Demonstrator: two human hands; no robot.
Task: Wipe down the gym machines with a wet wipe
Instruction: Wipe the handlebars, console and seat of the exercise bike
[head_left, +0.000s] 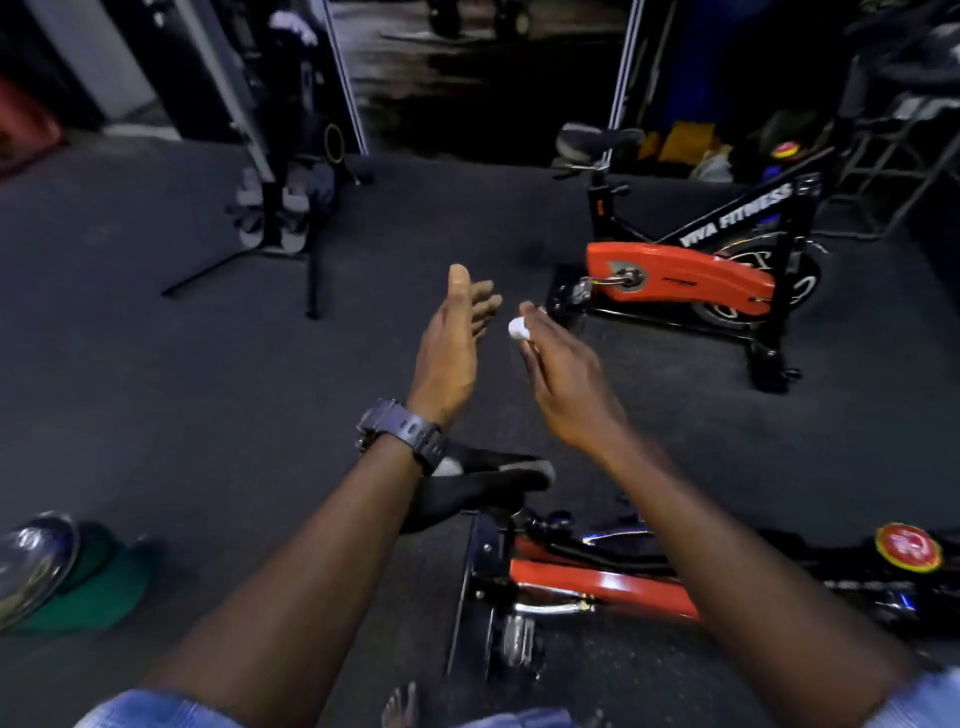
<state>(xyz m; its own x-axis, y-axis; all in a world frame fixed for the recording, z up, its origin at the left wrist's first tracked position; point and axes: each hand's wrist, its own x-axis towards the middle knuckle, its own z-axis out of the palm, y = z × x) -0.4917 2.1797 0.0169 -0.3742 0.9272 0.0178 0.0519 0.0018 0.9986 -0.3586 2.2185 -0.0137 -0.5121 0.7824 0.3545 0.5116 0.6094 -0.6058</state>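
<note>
My right hand pinches a small balled-up white wet wipe at its fingertips, held out in front of me above the floor. My left hand, with a dark watch on the wrist, is open beside it, fingers straight and palm turned toward the wipe, a short gap away. A red and black spin bike stands ahead on the right. A second red and black spin bike is right below my arms, its black saddle under my left forearm.
Dark rubber floor spreads to the left and ahead. A black stand with grey sandals at its foot is at the back left. A shiny metal bowl on a green cloth lies at the lower left. Metal racks stand at the far right.
</note>
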